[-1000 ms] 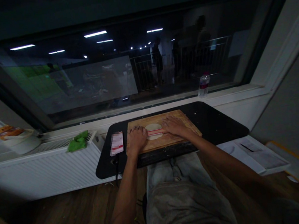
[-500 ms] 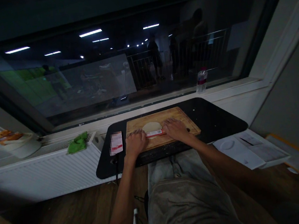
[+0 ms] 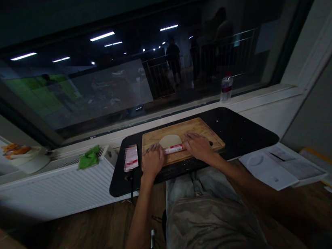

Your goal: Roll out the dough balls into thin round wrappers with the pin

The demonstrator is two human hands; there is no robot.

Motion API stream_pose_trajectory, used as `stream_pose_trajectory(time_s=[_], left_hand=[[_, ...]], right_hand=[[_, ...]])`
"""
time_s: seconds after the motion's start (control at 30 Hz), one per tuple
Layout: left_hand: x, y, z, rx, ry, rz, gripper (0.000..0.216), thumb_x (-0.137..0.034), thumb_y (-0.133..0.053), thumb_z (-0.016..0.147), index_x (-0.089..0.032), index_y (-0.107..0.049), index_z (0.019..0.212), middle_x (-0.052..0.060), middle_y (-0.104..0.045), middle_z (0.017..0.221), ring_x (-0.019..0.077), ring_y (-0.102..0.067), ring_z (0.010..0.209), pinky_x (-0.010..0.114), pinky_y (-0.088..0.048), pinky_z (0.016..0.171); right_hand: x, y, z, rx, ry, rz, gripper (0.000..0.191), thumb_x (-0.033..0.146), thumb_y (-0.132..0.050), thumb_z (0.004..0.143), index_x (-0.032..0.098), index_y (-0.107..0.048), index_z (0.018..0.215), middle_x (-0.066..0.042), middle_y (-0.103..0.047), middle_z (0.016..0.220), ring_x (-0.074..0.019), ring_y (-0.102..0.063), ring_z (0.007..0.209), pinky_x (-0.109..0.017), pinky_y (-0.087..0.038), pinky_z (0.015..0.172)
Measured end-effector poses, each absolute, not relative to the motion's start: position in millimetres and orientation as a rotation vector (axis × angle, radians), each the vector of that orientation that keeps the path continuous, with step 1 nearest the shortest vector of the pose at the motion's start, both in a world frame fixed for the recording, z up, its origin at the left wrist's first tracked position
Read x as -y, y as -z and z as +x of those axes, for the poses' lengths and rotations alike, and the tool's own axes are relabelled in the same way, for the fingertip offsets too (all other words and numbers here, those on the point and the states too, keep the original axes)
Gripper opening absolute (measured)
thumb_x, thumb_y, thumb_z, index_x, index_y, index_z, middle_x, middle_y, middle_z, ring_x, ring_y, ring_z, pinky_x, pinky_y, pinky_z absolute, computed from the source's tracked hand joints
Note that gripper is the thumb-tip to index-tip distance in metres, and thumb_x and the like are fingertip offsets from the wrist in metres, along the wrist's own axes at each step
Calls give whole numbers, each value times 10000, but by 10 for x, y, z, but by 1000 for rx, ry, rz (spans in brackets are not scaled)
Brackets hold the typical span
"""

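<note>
A wooden board (image 3: 206, 129) lies on a small black table (image 3: 243, 130) in front of me. A pale round of dough (image 3: 169, 140) rests on the board. A red and white roller (image 3: 173, 149) lies across the dough's near edge. My left hand (image 3: 153, 159) presses flat on the roller's left end, fingers stretched out. My right hand (image 3: 197, 145) lies flat on its right end.
A phone-like card (image 3: 131, 157) lies on the table left of the board. A green cloth (image 3: 89, 157) sits on the white radiator (image 3: 49, 189). A water bottle (image 3: 226, 88) stands on the window sill. Papers (image 3: 278, 167) lie on the floor at right.
Both hands have drawn the roller back toward me, from the middle of the dough to its near edge. More of the dough shows beyond the roller.
</note>
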State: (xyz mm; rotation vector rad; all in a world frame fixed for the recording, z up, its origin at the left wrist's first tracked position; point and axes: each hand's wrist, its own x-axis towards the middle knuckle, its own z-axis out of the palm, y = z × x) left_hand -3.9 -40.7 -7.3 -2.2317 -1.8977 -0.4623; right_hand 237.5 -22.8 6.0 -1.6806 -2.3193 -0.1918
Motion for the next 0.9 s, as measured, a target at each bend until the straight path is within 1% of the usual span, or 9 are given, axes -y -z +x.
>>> stream_pose_trajectory(time_s=[0.1,0.2,0.33,0.47,0.53,0.7,0.9], left_hand=[[412,91,-51,1896,483,-2251,466,-270,-328,1189,-171,-747,1368,134,-777,1484,264,-700,1420,396,-506,1229],[390,84,-64,1880,483,-2279,459,-274,-351,1183,-191,-749,1396,122,-763,1514,269,-658,1481,406,-492,1252],[321,60,-65,1872,458,-2271,465,-273,-362,1177,-204,-732,1450,114,-722,1581,283,-586,1565,428,-472,1271],[211,27,-55,1855,417,-2250,444,-294,-432,1158,-207,-693,1507,123,-668,1646,321,-540,1600,474,-450,1288],[142,7,-51,1853,408,-2256,429,-299,-449,1155,-211,-692,1497,131,-669,1639,318,-561,1574,466,-461,1272],[-6,-37,-33,1891,411,-2238,455,-288,-402,1162,-180,-677,1508,160,-729,1540,300,-650,1452,413,-515,1183],[-42,-67,13,1969,407,-2191,469,-313,-380,1169,-175,-702,1480,168,-788,1417,306,-712,1335,410,-550,1110]], right_hand=[[308,-78,2379,2327,191,-1674,483,316,-377,1193,138,-720,1482,-198,-707,1547,-321,-652,1411,-395,-484,1177],[341,-106,2374,2333,180,-1687,484,324,-375,1194,137,-721,1476,-207,-719,1517,-332,-666,1377,-406,-494,1152],[259,-130,2356,2314,199,-1703,473,309,-389,1183,132,-744,1440,-197,-751,1465,-313,-682,1341,-389,-486,1153],[112,-121,2345,2307,212,-1701,448,285,-423,1165,134,-769,1407,-172,-769,1450,-291,-683,1351,-363,-463,1176],[50,-110,2342,2297,209,-1711,451,290,-428,1165,137,-771,1416,-171,-767,1462,-288,-685,1354,-362,-464,1170],[-115,-81,2363,2279,207,-1721,484,308,-424,1172,149,-728,1513,-154,-734,1535,-301,-649,1416,-385,-458,1187],[-443,-127,2406,2410,219,-1572,452,283,-416,1179,142,-774,1416,-155,-753,1500,-277,-645,1406,-377,-410,1232]])
